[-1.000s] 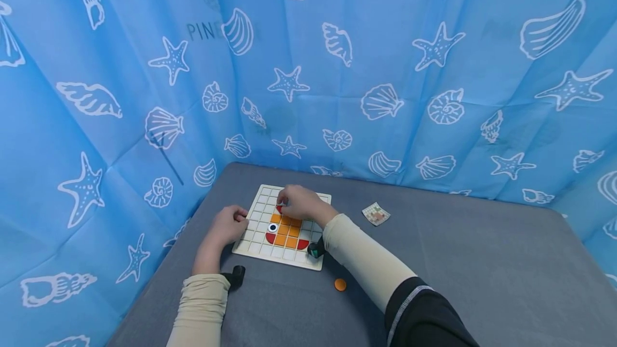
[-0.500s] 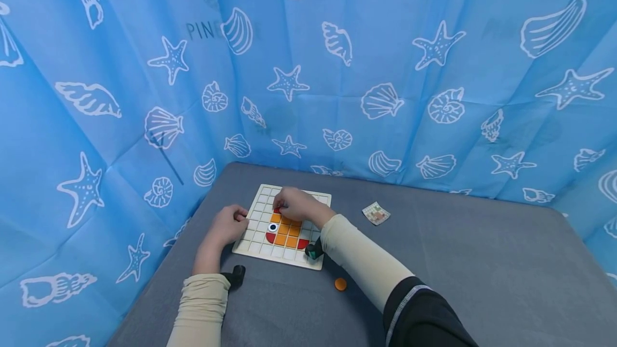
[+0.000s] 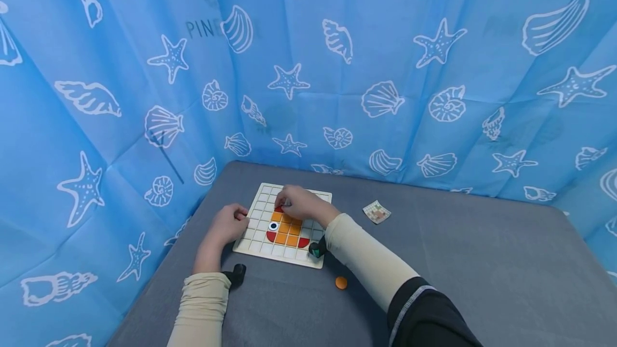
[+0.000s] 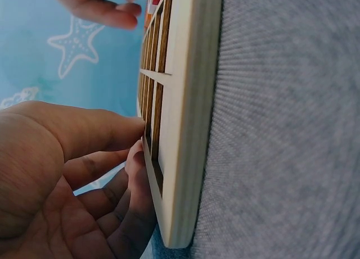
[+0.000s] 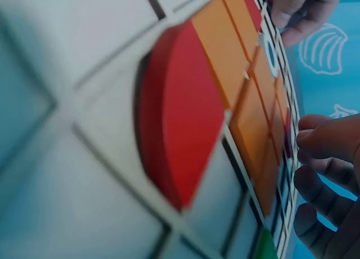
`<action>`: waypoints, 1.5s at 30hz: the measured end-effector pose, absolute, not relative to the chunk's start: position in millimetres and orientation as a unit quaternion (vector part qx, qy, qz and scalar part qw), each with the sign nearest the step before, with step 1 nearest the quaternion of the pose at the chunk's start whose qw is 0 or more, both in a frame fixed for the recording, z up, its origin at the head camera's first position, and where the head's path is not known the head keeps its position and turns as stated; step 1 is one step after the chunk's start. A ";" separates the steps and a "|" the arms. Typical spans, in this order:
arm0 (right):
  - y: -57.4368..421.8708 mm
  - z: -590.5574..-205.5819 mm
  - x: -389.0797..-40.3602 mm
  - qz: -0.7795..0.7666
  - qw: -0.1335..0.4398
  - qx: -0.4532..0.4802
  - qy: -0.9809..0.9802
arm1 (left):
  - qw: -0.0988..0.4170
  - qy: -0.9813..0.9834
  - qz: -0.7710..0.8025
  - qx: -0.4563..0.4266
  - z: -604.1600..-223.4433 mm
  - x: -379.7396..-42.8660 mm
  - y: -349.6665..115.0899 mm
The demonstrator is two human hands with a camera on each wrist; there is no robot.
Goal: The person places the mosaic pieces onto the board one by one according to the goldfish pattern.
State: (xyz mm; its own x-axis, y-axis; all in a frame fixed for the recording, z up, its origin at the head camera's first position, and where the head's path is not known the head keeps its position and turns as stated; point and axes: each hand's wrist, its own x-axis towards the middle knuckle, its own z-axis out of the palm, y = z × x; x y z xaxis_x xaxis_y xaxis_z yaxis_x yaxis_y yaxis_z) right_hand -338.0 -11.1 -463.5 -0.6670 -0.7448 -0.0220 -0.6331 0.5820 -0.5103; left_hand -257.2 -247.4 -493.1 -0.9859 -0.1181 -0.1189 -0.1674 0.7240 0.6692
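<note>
A cream square grid board (image 3: pixel 253 247) lies on the grey table with orange square tiles (image 3: pixel 280 239) forming a shape in its middle. A white eye tile (image 3: pixel 273 226) with a dark centre sits at the shape's left. Rounded red tiles (image 3: pixel 303 242) mark its lower corners. My left hand (image 3: pixel 230 224) grips the board's left edge, thumb on top, as the left wrist view shows. At the shape's upper left my right hand (image 3: pixel 301 203) has its curled fingertips on another red tile (image 3: pixel 278 209), partly hidden by the fingers.
An orange round piece (image 3: pixel 341 283) lies on the table in front of the board, near my right forearm. A small pattern card (image 3: pixel 376 212) rests to the board's right. Blue shell-print curtains (image 3: pixel 337 95) stand behind and to the left of the table (image 3: pixel 458 261).
My right hand has shifted slightly left and then back right at the upper red tile, which moved with the fingers. My left hand stays at the board's edge.
</note>
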 end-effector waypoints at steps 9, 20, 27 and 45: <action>31.7 -448.3 -332.1 -0.287 0.120 -0.379 0.871 | 0.029 0.928 0.365 -0.071 -488.6 -256.1 -244.6; 99.7 -446.1 -296.0 -0.345 0.133 -0.390 0.843 | 0.028 0.928 0.365 -0.073 -487.8 -255.8 -244.5; 132.8 -464.0 -275.8 -0.322 0.161 -0.375 0.854 | 0.030 0.926 0.370 -0.070 -489.8 -255.3 -245.1; 150.1 -475.8 -255.6 -0.299 0.155 -0.369 0.866 | 0.033 0.928 0.362 -0.076 -491.4 -254.9 -246.8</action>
State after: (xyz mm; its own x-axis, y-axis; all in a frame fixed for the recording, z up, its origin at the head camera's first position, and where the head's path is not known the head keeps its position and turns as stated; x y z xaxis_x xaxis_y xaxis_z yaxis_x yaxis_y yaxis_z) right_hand -255.6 150.1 -475.8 -0.6793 -0.7323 -0.0477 -0.5467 0.5484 -0.6328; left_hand -254.9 -246.8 -491.4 -0.9863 -0.1175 -0.1161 -0.1651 0.7261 0.6675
